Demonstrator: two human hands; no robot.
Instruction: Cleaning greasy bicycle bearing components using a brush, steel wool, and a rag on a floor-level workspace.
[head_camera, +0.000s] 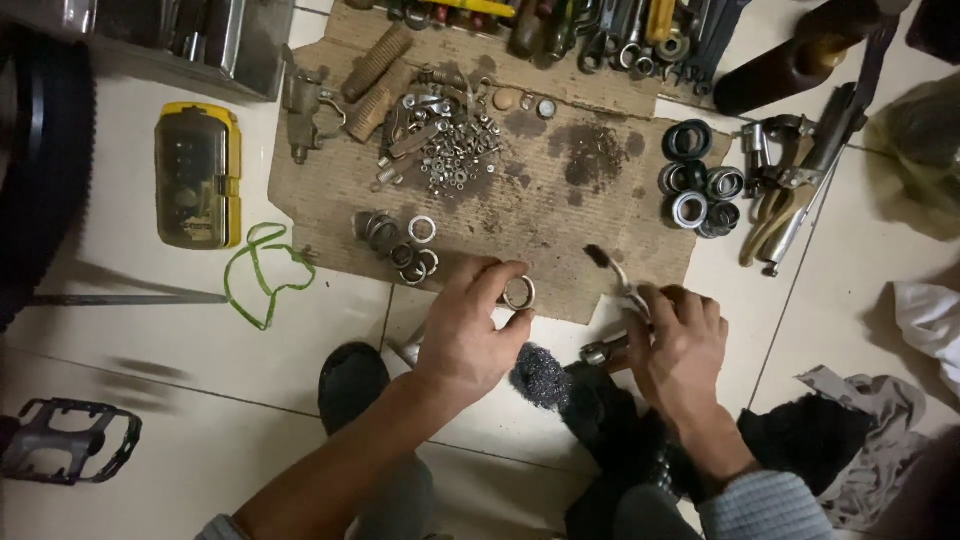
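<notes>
Bare cardboard (540, 215) lies open ahead, hemmed by a nut pile (455, 150) and stacked bearings (700, 190).

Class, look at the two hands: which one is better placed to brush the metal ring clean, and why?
Probably the right hand: it grips the small brush, whose bristle head points toward the metal ring. The left hand is occupied, pinching that ring above the cardboard sheet.

Yellow rect. plastic case (197, 176), floor, upper left.
</notes>
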